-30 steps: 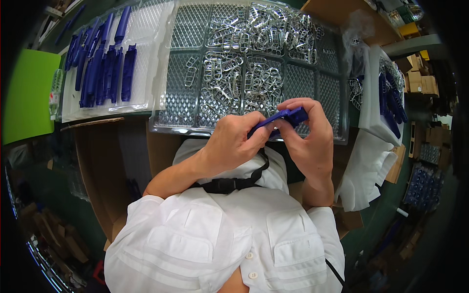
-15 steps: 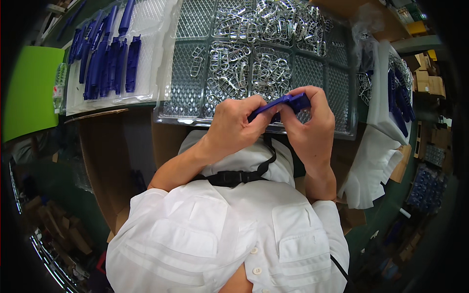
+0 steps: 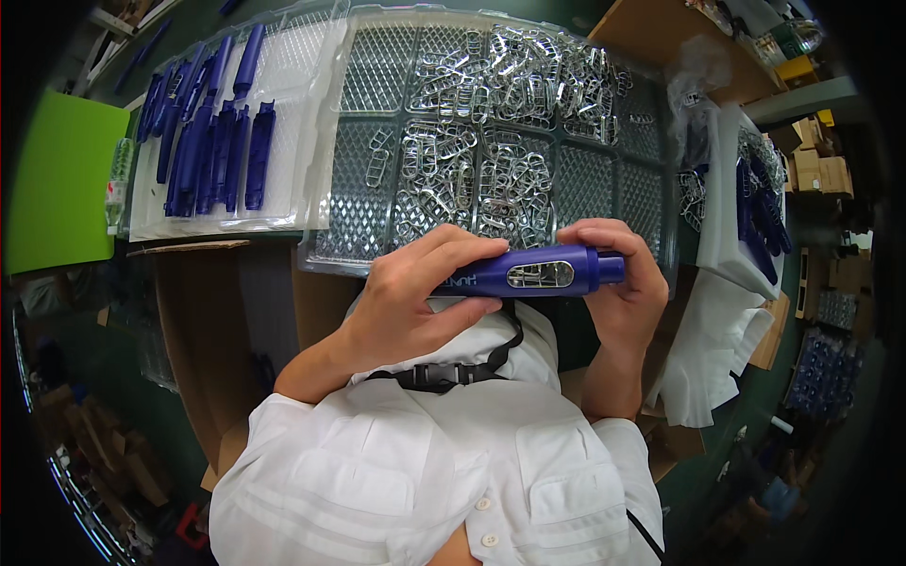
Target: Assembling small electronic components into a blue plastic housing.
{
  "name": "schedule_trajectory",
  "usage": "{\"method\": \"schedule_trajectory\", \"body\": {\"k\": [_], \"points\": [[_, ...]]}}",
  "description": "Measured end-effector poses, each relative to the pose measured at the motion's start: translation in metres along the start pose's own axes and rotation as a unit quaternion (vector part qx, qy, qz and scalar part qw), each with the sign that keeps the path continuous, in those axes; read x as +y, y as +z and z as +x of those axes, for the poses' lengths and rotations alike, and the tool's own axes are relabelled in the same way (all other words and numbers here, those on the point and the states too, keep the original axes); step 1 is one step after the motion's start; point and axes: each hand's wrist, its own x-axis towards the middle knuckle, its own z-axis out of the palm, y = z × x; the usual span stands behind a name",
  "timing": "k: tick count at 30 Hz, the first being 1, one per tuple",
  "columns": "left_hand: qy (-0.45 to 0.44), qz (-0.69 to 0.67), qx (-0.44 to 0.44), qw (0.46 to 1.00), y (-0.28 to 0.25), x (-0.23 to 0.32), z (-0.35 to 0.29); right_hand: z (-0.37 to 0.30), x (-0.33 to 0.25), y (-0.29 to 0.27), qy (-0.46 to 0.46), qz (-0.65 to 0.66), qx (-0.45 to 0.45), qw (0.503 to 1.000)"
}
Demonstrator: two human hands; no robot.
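In front of my chest, both hands hold a blue plastic casing [image 3: 495,276] level, its long side facing me. It is tube-shaped, with an oval silver-rimmed window and pale lettering. My left hand [image 3: 396,292] is closed round its left end, fingers above and thumb below. My right hand [image 3: 630,283] grips the narrower right end, its fingers bent behind it. Just beyond lies a clear compartment tray [image 3: 354,226] with many shiny oval metal frames [image 3: 434,170] heaped in several compartments. The casing's left end is hidden by my left hand.
Blue plastic shells [image 3: 193,156] lie in a white tray [image 3: 293,203] at the left, near a green board [image 3: 57,189]. A white foam box [image 3: 722,236] with blue parts stands at the right. An open cardboard box [image 3: 203,330] is below the table edge.
The blue casing has turned from an edge-on, tilted pose to level, showing its window. Both hands have moved slightly nearer to me, and the left hand has shifted left along the casing.
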Motion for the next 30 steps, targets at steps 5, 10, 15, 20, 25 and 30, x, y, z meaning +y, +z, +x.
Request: {"method": "schedule_trajectory", "body": {"k": [5, 10, 15, 20, 25, 30], "points": [[0.009, 0.021, 0.022, 0.999, 0.000, -0.004, 0.000, 0.001, 0.003, 0.001, 0.001, -0.021, 0.019, 1.000], [0.002, 0.027, 0.020, 0.999, -0.007, -0.004, 0.002, 0.003, 0.013, -0.002, -0.001, -0.037, 0.016, 0.999], [-0.003, 0.023, 0.017, 1.000, -0.012, -0.004, 0.004, 0.004, 0.020, -0.001, 0.012, -0.038, 0.020, 0.999], [-0.027, 0.031, -0.007, 0.999, -0.031, -0.003, 0.017, 0.007, 0.014, 0.001, 0.088, -0.082, 0.068, 0.990], [-0.140, 0.061, 0.098, 0.983, -0.100, -0.035, 0.118, -0.003, 0.027, -0.023, 0.143, -0.095, 0.044, 0.984], [-0.077, 0.019, 0.203, 0.976, -0.210, -0.160, 0.286, -0.004, 0.031, -0.028, 0.171, -0.076, 0.071, 0.980]]}}
